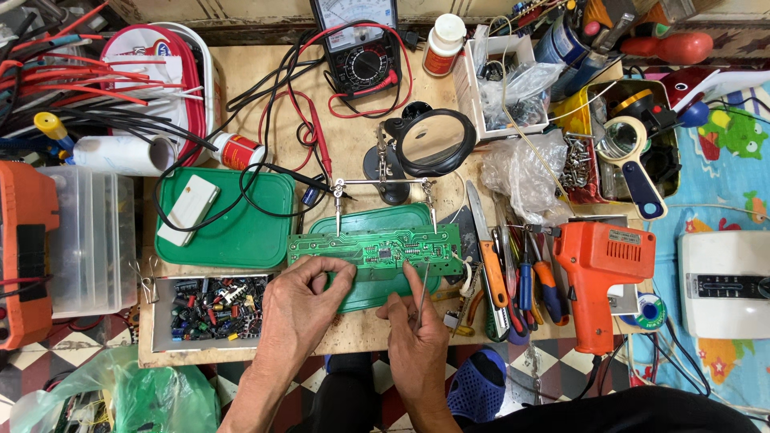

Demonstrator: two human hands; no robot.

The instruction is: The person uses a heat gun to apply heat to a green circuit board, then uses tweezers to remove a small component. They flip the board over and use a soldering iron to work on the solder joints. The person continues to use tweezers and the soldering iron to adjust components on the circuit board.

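Nearest the camera, two bare hands work at the front edge of a cluttered wooden bench (241, 357). The left hand (301, 301) has its fingers curled closed over the lower left edge of one long green circuit board (377, 247), thumb on top. The right hand (413, 329) pinches a thin metal probe (423, 298) between thumb and fingers, its index finger stretched up so the tip touches the board near the middle. The board lies level, clipped at two points on its far edge by the two arms of a helping-hands stand (385, 183), and hangs over a green plastic lid (377, 289). Left of the hands, one shallow tray (160, 337) holds a heap of small loose electronic parts, black, red and blue. Behind it, a second green lid (265, 232) carries one white rectangular plastic box (188, 210). Right of the board lie several hand tools side by side, among them one orange-handled knife (487, 265), and beyond them one orange pistol-shaped power tool (597, 273). Farther back stand a round magnifier (433, 140) on the stand, one analogue multimeter (361, 48) with red and black leads, one white bottle with a red label (441, 44), and a white open box (501, 88) stuffed with clear plastic bags.
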